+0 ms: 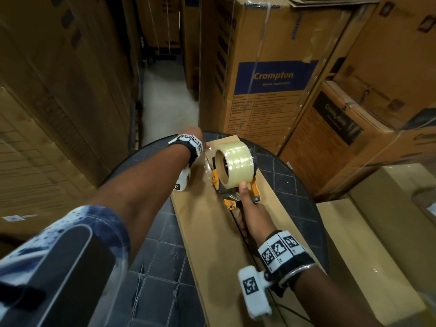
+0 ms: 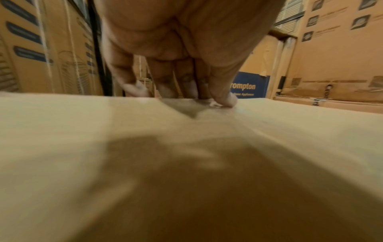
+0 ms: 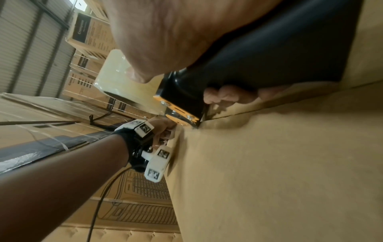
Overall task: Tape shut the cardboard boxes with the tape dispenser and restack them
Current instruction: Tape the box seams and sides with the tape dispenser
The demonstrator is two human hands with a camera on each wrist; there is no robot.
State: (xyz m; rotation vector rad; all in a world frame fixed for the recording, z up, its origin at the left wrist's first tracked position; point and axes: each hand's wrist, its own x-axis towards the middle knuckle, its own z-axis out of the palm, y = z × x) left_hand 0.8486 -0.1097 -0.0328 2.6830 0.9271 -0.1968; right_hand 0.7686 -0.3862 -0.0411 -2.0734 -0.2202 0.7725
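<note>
The light is warm and yellow and a bit dim. In the head view the side stacks of boxes bend and look smeary at the edges. The roll of tape shines a little. In the left wrist view the box top up close is blurry, and a big dark shadow lies on it under the left hand. The right wrist view is tilted and soft, with blurry cardboard.
</note>
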